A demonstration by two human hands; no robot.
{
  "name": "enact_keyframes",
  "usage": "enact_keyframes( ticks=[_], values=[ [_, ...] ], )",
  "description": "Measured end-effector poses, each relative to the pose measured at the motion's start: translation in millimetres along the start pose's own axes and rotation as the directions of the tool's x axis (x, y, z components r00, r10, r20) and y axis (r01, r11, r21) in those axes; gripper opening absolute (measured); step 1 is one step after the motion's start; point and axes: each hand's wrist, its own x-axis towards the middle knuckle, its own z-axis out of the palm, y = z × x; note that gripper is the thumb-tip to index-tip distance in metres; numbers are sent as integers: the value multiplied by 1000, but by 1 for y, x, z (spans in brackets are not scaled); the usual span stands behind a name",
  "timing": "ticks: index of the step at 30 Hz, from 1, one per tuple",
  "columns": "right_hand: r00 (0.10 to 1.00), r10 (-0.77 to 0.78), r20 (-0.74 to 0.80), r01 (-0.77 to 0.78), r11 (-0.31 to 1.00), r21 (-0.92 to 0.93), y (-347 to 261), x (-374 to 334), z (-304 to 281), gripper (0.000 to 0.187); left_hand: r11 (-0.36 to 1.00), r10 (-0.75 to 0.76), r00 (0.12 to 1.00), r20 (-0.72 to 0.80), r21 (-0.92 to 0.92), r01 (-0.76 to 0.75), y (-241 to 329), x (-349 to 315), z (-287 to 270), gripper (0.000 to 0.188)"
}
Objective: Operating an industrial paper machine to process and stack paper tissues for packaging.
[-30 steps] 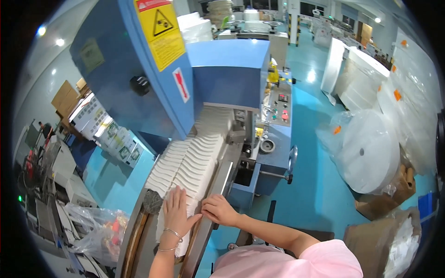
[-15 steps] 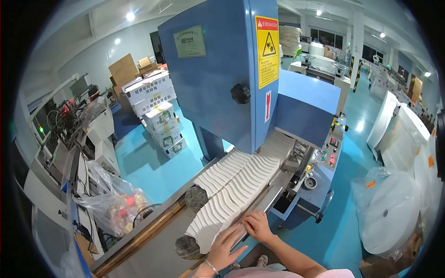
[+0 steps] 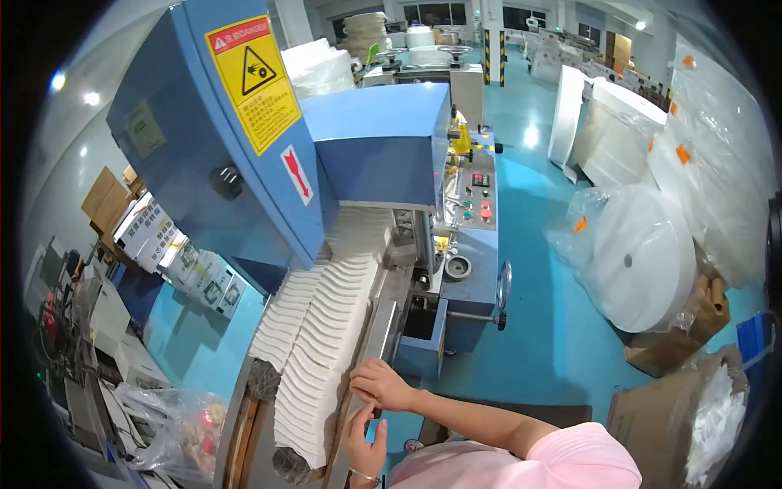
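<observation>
A clear plastic bag (image 3: 175,424) lay at far left, beside the metal chute (image 3: 236,424) carrying rows of folded white tissue stacks (image 3: 322,342) out of the blue machine (image 3: 244,163). The left hand (image 3: 364,436), off the stacks it had pressed a second earlier, rose empty with fingers loosely open. The right hand (image 3: 383,385) curled at the chute rail, holding nothing, so the stacks sat untouched.

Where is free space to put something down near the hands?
Bare teal floor lies between the blue machine and the wrapped white roll. The chute is crowded: white folded stacks fill it beside the left hand and right hand.
</observation>
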Motion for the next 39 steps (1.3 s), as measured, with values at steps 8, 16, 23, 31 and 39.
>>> enact_keyframes(
  ticks=[8,16,23,31,39],
  values=[
    [1000,-14,14,14,1000,-3,-1,-2,1,11,999,-34,999,-3,14,34,-12,-6,8,31],
    [999,-34,29,34,999,-11,1,-2,4,13,997,8,1000,-19,75,-6,-16,-5,10,30],
    [999,-18,29,19,999,-37,0,-2,1,13,991,38,998,-41,129,-33,-12,-5,12,29],
    [999,-22,31,22,1000,-22,-2,0,5,13,996,28,998,-49,86,-24,-13,-5,8,28],
    [998,47,34,-50,995,86,-2,12,-2,17,988,-136,984,115,-64,143,13,8,-58,32]
  ],
)
